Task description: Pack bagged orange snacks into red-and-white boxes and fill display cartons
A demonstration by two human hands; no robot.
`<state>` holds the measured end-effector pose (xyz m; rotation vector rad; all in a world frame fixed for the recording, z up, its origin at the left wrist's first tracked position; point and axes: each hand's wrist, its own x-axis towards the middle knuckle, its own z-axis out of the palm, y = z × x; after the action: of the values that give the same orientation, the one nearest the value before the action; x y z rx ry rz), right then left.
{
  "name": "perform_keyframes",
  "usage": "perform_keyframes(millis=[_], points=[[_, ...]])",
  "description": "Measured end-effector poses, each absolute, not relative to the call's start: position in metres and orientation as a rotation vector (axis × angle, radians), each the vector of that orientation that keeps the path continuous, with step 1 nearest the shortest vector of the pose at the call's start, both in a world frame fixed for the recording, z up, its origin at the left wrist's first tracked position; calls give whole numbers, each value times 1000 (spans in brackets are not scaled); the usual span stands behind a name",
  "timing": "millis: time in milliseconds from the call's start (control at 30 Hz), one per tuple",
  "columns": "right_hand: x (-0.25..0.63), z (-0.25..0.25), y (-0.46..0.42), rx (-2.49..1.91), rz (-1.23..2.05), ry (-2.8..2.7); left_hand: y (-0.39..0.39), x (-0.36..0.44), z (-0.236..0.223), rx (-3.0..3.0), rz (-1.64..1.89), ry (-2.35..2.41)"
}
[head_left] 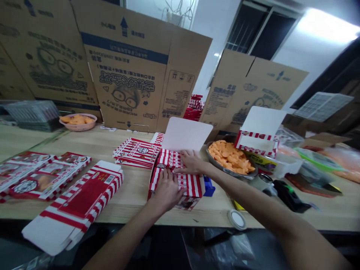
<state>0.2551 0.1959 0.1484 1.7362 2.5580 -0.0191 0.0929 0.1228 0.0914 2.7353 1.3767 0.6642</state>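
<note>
In the middle of the table stands a display box [153,189] with red-and-white stripes, its white lid flap [187,134] raised at the back. Small striped packs [168,159] fill it in rows. My left hand [168,190] lies on the near packs, palm down, fingers stretched forward. Farther back and to the right, my right hand [192,162] rests across the pack tops with its fingers extended. Neither hand is wrapped round anything. A blue object [209,186], perhaps a tape dispenser, pokes out at the box's right side, partly hidden by my right forearm.
Flattened striped cartons [87,195] lie at left, printed striped cards [137,150] behind. A bowl of orange pieces [229,155] sits right, beside another open display box [257,131]. A pink basket [78,122] stands back left. Tall cardboard sheets [126,75] line the back.
</note>
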Motion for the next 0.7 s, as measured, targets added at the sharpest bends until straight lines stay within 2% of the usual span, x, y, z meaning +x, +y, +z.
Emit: perform_keyframes(millis=[67, 167, 267, 333, 433, 567, 700], points=[[242, 145, 197, 1732, -28, 2648, 117, 83, 92, 2716, 831, 1242], [223, 133, 197, 1776, -203, 2622, 111, 50, 95, 2528, 1323, 1048], [209, 130, 198, 1764, -289, 2579, 123, 11, 93, 1976, 1711, 1214], [200, 133, 200, 1810, -262, 2611, 141, -5, 87, 1565, 1631, 1296], [183, 128, 202, 1976, -201, 2634, 167, -1, 72, 1174, 1334, 1168], [162, 121, 201, 2010, -348, 2574, 177, 29, 53, 1078, 1090, 886], [185, 147, 189, 2072, -567, 2660, 180, 30, 52, 1107, 1081, 811]])
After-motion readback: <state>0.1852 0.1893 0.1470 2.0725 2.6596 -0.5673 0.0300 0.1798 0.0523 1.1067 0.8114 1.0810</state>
